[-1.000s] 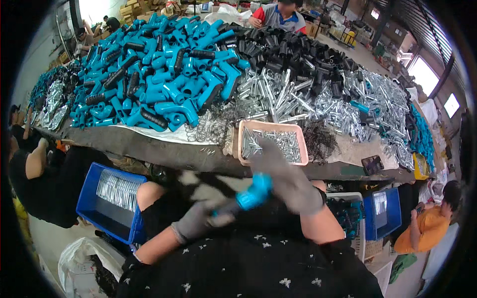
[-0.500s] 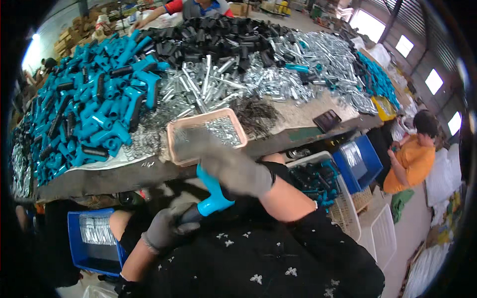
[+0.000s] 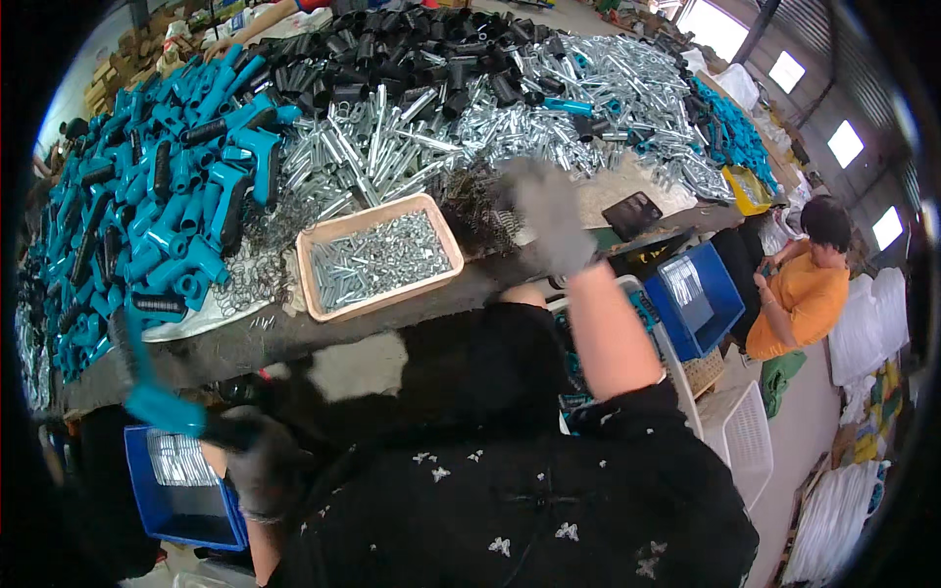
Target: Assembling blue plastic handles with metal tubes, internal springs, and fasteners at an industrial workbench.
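Note:
My left hand (image 3: 267,468), in a grey glove, is closed around the black end of a teal pistol-shaped tool housing (image 3: 167,407) with a dark grip. It holds the part out to the left of my lap, over the blue bin, and motion smears it. My right hand (image 3: 554,216), also gloved, hovers or rests at the right edge of a heap of dark wire springs (image 3: 475,208) on the table; its fingers are too blurred to read. Left of that heap stands a pale pink tray (image 3: 306,279) of small metal pins.
Teal housings (image 3: 186,211) pile up at the left, black sleeves (image 3: 392,59) behind, silver metal parts (image 3: 627,98) across the back. Blue bins (image 3: 186,534) (image 3: 725,328) stand low on both sides. A person in an orange shirt (image 3: 804,304) sits at the right.
My left hand has carried the teal housing left and away from my lap. My right hand has left the housing and moved up and right to the dark springs. The view has shifted slightly.

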Tool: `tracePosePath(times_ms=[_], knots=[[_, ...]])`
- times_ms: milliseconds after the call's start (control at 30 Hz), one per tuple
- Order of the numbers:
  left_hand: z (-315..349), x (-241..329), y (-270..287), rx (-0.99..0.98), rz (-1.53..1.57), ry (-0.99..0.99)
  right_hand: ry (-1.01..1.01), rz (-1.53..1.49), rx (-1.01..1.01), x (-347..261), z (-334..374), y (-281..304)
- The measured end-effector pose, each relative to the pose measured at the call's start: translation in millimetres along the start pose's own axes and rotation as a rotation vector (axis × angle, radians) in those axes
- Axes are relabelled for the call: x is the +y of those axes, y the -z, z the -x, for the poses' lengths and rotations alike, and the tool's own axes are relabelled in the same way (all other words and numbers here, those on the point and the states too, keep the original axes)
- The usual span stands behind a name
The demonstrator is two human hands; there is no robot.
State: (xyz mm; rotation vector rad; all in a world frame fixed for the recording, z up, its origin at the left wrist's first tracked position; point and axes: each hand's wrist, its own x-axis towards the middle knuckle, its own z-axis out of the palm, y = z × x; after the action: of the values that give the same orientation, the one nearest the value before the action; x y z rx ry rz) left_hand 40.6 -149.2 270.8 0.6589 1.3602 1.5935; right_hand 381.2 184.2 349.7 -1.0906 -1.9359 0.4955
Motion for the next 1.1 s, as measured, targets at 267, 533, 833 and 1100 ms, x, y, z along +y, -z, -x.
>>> tracePosePath(times_ms=[267, 533, 833, 1100], knots=[[28.3, 10.3, -14.2, -0.014, 0.468, -0.062, -0.635, 0.648, -0.183, 161.9, -76.1, 74.2], [9.7, -48.8, 16.2, 0.005, 0.421, 0.019, -0.234, -0.773, 0.242, 120.5, -34.0, 51.7], [6.2, -16.6, -23.6, -0.168, 0.571, 0.03, -0.245, -0.015, 0.346, 138.6, -16.6, 59.7], [-7.8, -42.5, -5.7, -0.125, 0.517, 0.054, -0.152, 0.408, -0.242, 122.4, -14.1, 48.3]])
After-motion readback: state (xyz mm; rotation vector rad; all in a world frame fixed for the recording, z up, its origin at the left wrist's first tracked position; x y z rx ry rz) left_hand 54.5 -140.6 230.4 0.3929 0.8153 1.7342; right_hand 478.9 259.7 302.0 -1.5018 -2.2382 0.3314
